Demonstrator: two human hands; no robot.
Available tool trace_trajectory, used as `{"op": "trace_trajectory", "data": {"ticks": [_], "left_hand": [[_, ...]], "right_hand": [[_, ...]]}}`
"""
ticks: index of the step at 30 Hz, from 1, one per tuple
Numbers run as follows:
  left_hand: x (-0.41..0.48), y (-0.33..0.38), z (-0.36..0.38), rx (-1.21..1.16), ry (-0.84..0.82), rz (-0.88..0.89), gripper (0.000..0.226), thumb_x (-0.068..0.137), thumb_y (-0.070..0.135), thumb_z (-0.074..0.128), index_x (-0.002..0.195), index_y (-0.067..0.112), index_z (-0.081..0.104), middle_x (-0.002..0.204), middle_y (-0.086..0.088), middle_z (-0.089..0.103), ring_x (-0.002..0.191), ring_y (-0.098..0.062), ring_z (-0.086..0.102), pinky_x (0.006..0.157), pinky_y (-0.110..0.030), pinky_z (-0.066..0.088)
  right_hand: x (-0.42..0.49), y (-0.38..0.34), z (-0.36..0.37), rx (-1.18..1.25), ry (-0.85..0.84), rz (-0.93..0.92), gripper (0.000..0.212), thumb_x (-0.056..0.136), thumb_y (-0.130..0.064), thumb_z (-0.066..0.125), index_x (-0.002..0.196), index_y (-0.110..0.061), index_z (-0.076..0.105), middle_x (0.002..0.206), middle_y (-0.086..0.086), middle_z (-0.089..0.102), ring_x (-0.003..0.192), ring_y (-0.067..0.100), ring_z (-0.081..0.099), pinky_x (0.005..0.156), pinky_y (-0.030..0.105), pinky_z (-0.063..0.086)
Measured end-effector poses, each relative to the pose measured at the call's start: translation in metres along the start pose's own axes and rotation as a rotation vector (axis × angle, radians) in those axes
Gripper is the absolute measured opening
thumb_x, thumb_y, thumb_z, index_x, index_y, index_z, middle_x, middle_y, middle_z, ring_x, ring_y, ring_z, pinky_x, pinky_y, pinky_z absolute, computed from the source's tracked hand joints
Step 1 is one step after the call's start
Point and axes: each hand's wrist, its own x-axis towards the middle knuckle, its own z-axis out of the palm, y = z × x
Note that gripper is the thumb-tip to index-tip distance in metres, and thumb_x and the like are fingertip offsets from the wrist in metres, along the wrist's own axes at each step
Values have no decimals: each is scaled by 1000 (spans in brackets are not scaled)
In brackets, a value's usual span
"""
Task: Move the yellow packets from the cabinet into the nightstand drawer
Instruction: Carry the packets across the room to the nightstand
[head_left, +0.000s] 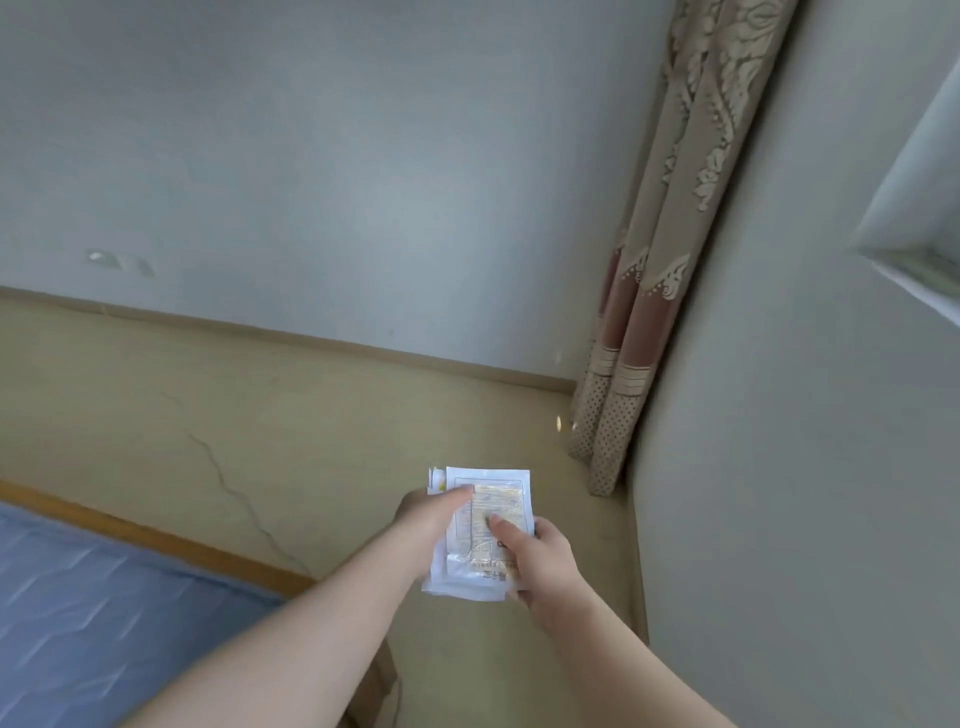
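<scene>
Here, hands: both of a person's bare hands hold one small stack of packets (480, 535) in mid-air, low in the view, over the floor (218, 415).
Left hand: left hand (434, 514) is clamped on the stack's left edge, thumb lying across the top face, the other fingers hidden beneath.
Right hand: right hand (535, 561) is closed on the lower right corner, thumb pressing the top packet's middle.
Packets: mostly white and clear wrappers with a pale yellow printed panel; at least two layers show at the upper left corner, the exact count cannot be told.
Key relation: the stack sits between the two grips, its long axis running away from the person, the far short edge free and pointing toward the wall; neither hand is clearly nearer, the left takes the side, the right the near end.
Bed: a blue mattress (104, 613) in a wooden frame lies just left of the arms.
Curtain: a patterned beige curtain (670, 260) hangs in the far right corner.
Wall: a plain grey wall (337, 182) closes the view.
Not seen: cabinet and nightstand drawer are both out of frame.
Judgement: packets look in transit; the drawer has yet to be reached.
</scene>
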Motion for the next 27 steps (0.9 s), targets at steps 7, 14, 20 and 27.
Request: {"op": "trace_trajectory", "data": {"ticks": [7,14,20,27], "left_hand": [[121,99,-12,-35,29,20,14,91,25,61,84,13,57,71,4,51,61,-9,47,58,-25,36],[259,205,18,-108,68,71,12,91,20,60,89,9,62,71,-1,60,61,-13,56,44,-20,42],[367,295,42,-259,136,78,19,90,18,61,99,3,68,89,-14,71,79,-29,67,71,-33,54],[453,372,7,-352,268,131,14,89,15,61,91,2,68,72,-11,71,60,-23,67,50,-22,50]], "right_hand": [[121,-80,62,-1,-47,10,20,82,-15,71,98,-6,62,94,16,70,89,34,67,76,41,55],[277,-181,86,-47,-170,-5,26,82,-19,71,104,-9,61,101,13,71,82,27,69,66,31,55],[409,-279,106,-170,-327,-45,27,83,-21,71,106,-10,62,95,10,73,78,24,70,64,29,54],[513,-341,182,-240,-501,-33,21,85,-21,68,104,-13,63,102,10,71,92,29,69,86,42,53]]}}
